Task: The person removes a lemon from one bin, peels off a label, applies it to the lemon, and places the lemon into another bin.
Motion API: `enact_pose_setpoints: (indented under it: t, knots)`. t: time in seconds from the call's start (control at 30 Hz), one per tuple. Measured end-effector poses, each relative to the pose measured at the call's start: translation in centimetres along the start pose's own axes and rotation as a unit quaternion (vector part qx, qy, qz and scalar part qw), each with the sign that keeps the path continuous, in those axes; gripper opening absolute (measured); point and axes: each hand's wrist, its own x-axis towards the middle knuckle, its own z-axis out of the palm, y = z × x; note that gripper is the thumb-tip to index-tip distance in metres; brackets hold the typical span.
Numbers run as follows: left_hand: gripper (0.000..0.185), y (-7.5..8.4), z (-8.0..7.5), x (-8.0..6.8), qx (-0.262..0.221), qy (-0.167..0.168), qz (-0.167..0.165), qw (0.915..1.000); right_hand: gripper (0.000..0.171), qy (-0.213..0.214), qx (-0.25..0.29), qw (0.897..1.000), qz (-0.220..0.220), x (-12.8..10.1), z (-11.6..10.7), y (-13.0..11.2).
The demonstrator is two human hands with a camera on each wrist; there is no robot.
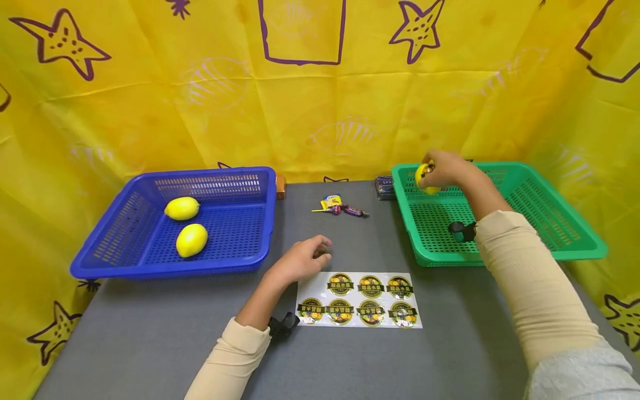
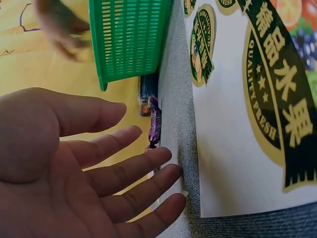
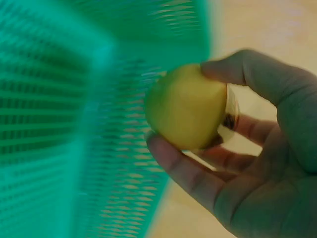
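a grey table (image 1: 150, 333) is bearing a blue basket (image 1: 250, 183) at the left that is holding two lemons (image 1: 182, 208), a green basket (image 1: 575, 233) at the right, and a sticker sheet (image 1: 359, 300) of round fruit labels lying near the front edge between them. the right hand (image 1: 445, 169) is hovering over the green basket's far left corner, its thumb and fingers (image 3: 173, 163) wrapping around a third lemon (image 3: 185, 106) with a sticker on its side. the left hand (image 1: 302, 260) is lying slack and unburdened on the table, fingers (image 2: 124, 173) loosely spread just beside the sheet's left edge, while a few wrapped candies (image 1: 340, 206) are sitting further back between the baskets.
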Motion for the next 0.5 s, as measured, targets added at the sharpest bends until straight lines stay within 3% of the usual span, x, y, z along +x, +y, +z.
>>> enact_pose_setpoints:
  t: [0.1, 0.17, 0.37, 0.5]
  knots:
    - [0.031, 0.0, 0.0, -0.2, 0.005, -0.006, -0.001, 1.0000, 0.063, -0.074, 0.018, 0.996, 0.043, 1.7, 1.5, 1.9]
    - [0.031, 0.1, 0.0, -0.2, 0.009, -0.008, -0.005, 0.9999, 0.061, -0.098, 0.010, 0.994, 0.053, 2.6, 2.5, 2.4]
    - [0.031, 0.2, 0.0, -0.4, 0.022, -0.008, -0.001, 0.9997, 0.043, -0.099, -0.054, 0.993, 0.038, 3.9, 4.7, 2.5]
    - [0.031, 0.1, 0.2, -0.3, 0.033, -0.008, 0.007, 0.9994, 0.055, -0.092, -0.060, 0.993, 0.038, 4.2, 5.4, 2.2]
